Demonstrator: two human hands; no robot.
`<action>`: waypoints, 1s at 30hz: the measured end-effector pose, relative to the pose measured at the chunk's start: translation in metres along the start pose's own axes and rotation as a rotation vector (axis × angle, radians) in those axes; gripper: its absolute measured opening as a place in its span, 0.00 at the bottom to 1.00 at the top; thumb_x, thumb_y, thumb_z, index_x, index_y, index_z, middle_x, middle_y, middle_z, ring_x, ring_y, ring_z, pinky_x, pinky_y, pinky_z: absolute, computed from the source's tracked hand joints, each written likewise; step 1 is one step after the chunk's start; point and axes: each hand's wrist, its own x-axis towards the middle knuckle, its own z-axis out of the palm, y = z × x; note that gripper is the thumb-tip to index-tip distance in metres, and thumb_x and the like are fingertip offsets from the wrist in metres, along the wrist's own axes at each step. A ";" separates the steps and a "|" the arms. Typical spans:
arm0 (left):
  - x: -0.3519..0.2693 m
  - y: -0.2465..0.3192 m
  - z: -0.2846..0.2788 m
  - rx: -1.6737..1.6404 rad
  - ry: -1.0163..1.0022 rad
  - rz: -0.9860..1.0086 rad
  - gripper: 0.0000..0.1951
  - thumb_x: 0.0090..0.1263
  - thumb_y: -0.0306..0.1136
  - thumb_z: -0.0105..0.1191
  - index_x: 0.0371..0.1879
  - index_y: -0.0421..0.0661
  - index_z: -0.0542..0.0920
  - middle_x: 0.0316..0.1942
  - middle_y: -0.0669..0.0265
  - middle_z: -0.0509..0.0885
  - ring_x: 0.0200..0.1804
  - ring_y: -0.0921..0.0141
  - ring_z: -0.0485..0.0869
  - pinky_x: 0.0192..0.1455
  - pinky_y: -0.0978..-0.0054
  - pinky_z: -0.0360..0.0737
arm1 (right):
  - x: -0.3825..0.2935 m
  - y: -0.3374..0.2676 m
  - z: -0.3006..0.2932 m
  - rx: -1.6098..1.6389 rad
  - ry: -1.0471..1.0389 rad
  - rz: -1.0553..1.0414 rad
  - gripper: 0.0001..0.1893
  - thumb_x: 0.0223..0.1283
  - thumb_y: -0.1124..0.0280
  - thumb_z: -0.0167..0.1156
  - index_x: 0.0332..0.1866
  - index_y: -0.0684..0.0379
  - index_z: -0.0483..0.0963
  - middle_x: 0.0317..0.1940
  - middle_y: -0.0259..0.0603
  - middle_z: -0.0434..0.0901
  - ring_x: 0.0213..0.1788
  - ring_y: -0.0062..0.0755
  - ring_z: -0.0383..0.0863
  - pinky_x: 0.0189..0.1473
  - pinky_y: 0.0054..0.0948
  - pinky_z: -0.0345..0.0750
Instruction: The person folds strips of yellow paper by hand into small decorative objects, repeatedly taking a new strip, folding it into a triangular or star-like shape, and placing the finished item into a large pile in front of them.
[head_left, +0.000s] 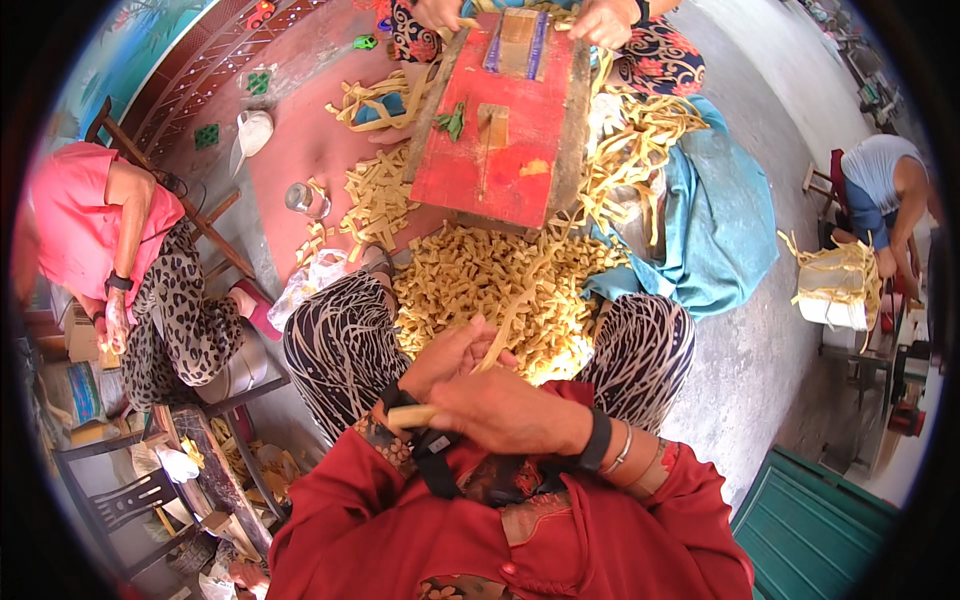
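Note:
My right hand (501, 411) crosses in front of my chest, its fingers closed on a pale yellow strip (411, 416) whose short end sticks out to the left. Just beyond it, my left hand (452, 358) has its palm turned up and its fingers curled by a long yellow strip (513, 320), which runs from the hands up toward the red board. Whether the left fingers grip that strip is partly hidden. Between my knees lies a large heap of short, folded yellow pieces (480, 281). More long strips (637, 142) hang in a tangle right of the board.
A red wooden board (502, 142) with small blocks stands ahead; another person's hands (604, 22) are at its far end. Blue cloth (724, 225) lies at right. A glass jar (300, 199) and plastic bag (307, 285) are at left. People sit at both sides.

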 end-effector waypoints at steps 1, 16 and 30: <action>-0.011 0.012 0.017 -0.258 -0.029 -0.073 0.20 0.74 0.46 0.43 0.48 0.39 0.75 0.26 0.69 0.75 0.23 0.80 0.69 0.28 0.84 0.68 | -0.002 -0.004 0.009 0.060 -0.009 -0.062 0.08 0.65 0.65 0.50 0.33 0.57 0.69 0.23 0.47 0.72 0.27 0.53 0.74 0.30 0.42 0.69; -0.137 0.016 0.047 0.581 0.265 0.665 0.04 0.64 0.26 0.51 0.36 0.41 0.77 0.25 0.67 0.78 0.27 0.74 0.77 0.28 0.80 0.71 | -0.009 -0.048 0.014 0.080 0.610 -0.152 0.07 0.63 0.72 0.51 0.33 0.64 0.70 0.28 0.45 0.68 0.34 0.43 0.71 0.34 0.35 0.68; -0.133 0.005 0.049 1.135 0.322 1.288 0.12 0.57 0.21 0.60 0.39 0.41 0.75 0.39 0.59 0.81 0.36 0.66 0.82 0.36 0.74 0.78 | -0.038 -0.041 0.011 -0.058 0.374 -0.033 0.16 0.66 0.56 0.49 0.34 0.61 0.71 0.26 0.47 0.74 0.29 0.49 0.75 0.30 0.37 0.71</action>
